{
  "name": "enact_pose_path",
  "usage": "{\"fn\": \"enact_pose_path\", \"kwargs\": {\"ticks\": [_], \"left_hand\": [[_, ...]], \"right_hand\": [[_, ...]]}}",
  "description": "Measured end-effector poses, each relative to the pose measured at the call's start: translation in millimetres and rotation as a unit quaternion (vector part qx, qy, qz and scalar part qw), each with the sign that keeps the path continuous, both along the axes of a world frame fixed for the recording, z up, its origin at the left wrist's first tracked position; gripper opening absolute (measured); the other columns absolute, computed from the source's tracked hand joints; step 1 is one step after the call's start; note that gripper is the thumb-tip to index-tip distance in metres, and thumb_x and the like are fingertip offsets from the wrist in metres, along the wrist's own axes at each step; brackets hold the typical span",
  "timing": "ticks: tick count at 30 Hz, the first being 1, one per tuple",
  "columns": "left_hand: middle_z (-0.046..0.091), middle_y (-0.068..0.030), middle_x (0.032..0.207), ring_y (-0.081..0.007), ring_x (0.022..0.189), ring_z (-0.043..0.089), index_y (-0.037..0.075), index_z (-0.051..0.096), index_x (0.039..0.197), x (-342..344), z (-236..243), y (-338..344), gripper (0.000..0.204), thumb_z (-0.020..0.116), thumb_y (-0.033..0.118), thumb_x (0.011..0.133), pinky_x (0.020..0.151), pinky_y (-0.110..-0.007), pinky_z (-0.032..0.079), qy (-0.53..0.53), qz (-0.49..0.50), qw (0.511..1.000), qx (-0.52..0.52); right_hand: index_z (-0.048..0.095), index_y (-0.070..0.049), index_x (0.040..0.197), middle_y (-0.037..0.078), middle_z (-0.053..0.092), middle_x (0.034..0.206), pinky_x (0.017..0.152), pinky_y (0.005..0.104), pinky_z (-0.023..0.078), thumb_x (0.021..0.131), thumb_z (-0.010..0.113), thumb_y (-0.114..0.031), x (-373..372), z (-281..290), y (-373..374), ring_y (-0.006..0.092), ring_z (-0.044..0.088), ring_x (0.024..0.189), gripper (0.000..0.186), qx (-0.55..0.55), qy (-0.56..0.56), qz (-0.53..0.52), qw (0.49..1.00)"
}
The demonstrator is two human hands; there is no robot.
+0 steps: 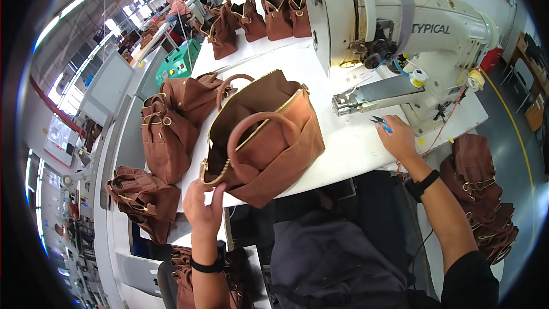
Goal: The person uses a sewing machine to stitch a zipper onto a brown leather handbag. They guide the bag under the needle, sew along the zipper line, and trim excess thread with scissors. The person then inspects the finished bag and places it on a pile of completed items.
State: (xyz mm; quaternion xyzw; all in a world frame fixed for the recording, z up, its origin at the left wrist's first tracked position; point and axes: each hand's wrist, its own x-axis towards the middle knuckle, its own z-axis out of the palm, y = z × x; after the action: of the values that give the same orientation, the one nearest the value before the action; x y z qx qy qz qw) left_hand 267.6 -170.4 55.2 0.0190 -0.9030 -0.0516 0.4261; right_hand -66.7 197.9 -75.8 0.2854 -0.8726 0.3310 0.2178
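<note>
A brown handbag [286,154] with two rolled handles and a gold zipper stands unzipped on the white table, its dark inside showing. My left hand [205,209] pinches the bag's near left corner, at the end of the zipper. Off to the right, my right hand [397,140] is closed around small blue thread snips [384,125], with their dark blades pointing up and left. The snips are apart from the bag, just in front of the sewing machine's arm.
A large cream sewing machine [446,11] stands at the right, its narrow bed [377,94] reaching toward the bag. More brown bags [168,137] crowd the left edge, and others [277,17] line the back. A brown pile [474,189] hangs at lower right. People work far behind.
</note>
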Motion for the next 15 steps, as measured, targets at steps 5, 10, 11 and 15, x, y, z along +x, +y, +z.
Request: {"fn": "enact_pose_path", "kwargs": {"ticks": [5,10,11,15], "left_hand": [[0.063,-0.0068,0.097,-0.0115,0.077,0.062,-0.003,0.061,0.109,25,-23,0,0.023,0.047,0.015,0.111,0.069,-0.028,0.051,0.056,0.037,0.937,0.342],[0.065,-0.0089,0.113,-0.0092,0.089,0.062,0.001,0.063,0.119,-1,30,-13,0.022,0.053,0.018,0.11,0.072,-0.024,0.053,0.056,0.024,0.91,0.41],[0.066,-0.0103,0.119,-0.0109,0.094,0.062,0.0,0.063,0.124,-9,41,-15,0.025,0.058,0.018,0.108,0.077,-0.026,0.054,0.031,0.044,0.913,0.405],[0.064,-0.0148,0.138,-0.0195,0.114,0.063,-0.004,0.051,0.146,-47,64,-18,0.054,0.071,0.012,0.099,0.101,-0.032,0.05,-0.108,0.002,0.886,0.451]], "right_hand": [[0.071,-0.004,0.105,0.013,0.072,0.094,0.072,0.0393,0.058,0.09,0.076,-0.02,8,1,-3,0.0325,0.072,0.081,0.022,-0.013,-0.01,0.009,1.0],[0.072,-0.003,0.105,0.013,0.072,0.094,0.07,0.0385,0.057,0.09,0.076,-0.018,7,6,-3,0.0321,0.072,0.08,0.022,-0.029,-0.028,0.016,0.999],[0.072,-0.003,0.105,0.013,0.072,0.093,0.07,0.0383,0.057,0.09,0.076,-0.017,9,8,-3,0.0321,0.072,0.08,0.021,-0.035,-0.033,0.017,0.999],[0.07,0.0,0.109,0.016,0.072,0.097,0.073,0.0371,0.058,0.09,0.076,-0.015,8,8,0,0.0322,0.073,0.083,0.024,-0.028,-0.041,0.02,0.999]]}}
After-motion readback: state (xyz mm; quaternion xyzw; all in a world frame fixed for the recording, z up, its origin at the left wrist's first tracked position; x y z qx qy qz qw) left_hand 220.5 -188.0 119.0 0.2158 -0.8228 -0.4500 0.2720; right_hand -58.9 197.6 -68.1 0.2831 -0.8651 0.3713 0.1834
